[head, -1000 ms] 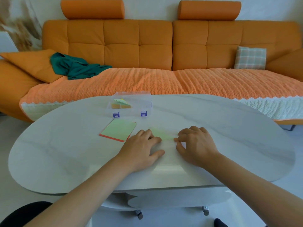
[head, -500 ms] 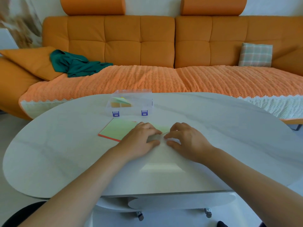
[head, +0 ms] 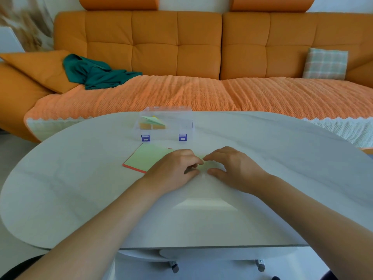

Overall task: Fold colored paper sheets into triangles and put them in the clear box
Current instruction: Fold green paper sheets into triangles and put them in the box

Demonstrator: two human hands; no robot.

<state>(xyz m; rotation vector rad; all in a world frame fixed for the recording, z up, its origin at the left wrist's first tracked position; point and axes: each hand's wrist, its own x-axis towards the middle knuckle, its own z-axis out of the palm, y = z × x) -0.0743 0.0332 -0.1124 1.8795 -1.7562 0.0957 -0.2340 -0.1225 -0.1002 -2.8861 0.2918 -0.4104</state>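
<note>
A small pale green folded paper [head: 204, 167] lies on the white table [head: 262, 158], mostly hidden between my two hands. My left hand [head: 175, 168] curls its fingers onto the paper's left side. My right hand [head: 232, 166] arches over the right side, with forefinger and thumb at the paper's edges. A stack of colored sheets [head: 146, 158], pale green on top with a red edge, lies just left of my left hand. Behind it stands the clear box [head: 181, 120] with blue latches, holding several folded triangles [head: 152, 121].
An orange sofa [head: 181, 47] with a ribbed orange throw runs behind the table. On it lie a teal cloth [head: 96, 73] at the left and a checked cushion [head: 325, 63] at the right. The table's near edge is just below my forearms.
Both hands have drawn closer together over the folded paper, my right hand shifting left. Less of the paper shows now. The camera has tilted down slightly.
</note>
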